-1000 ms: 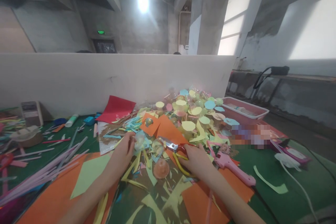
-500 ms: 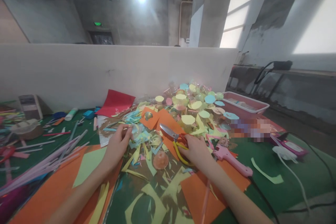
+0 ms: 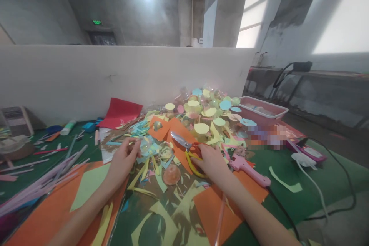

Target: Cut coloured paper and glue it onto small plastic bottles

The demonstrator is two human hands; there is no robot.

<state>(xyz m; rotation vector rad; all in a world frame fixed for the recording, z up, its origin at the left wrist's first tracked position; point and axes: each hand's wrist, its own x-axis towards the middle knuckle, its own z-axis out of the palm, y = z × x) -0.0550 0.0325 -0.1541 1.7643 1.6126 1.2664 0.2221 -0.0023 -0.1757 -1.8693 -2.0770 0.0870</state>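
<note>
My right hand (image 3: 211, 162) grips a pair of scissors (image 3: 187, 150) with yellow handles, the metal blades pointing up and left over an orange paper sheet (image 3: 175, 130). My left hand (image 3: 122, 160) rests among paper scraps, fingers curled around a small clear plastic dome (image 3: 145, 145) with blue scraps under it. A second clear dome with an orange base (image 3: 172, 175) lies between my hands. Yellow and blue paper offcuts cover the table around both hands.
A pink glue gun (image 3: 248, 168) lies right of my right hand, its cable trailing right. A heap of domes with coloured paper discs (image 3: 207, 113) sits behind, beside a pink tray (image 3: 263, 109). Straws (image 3: 37, 184), red paper (image 3: 119, 112) and a white partition (image 3: 115, 77) lie left and behind.
My left hand shifted left and down, off the blue-scrap dome it was lifting. The scissors stayed in my right hand, blades tilting further up. The view drifted left.
</note>
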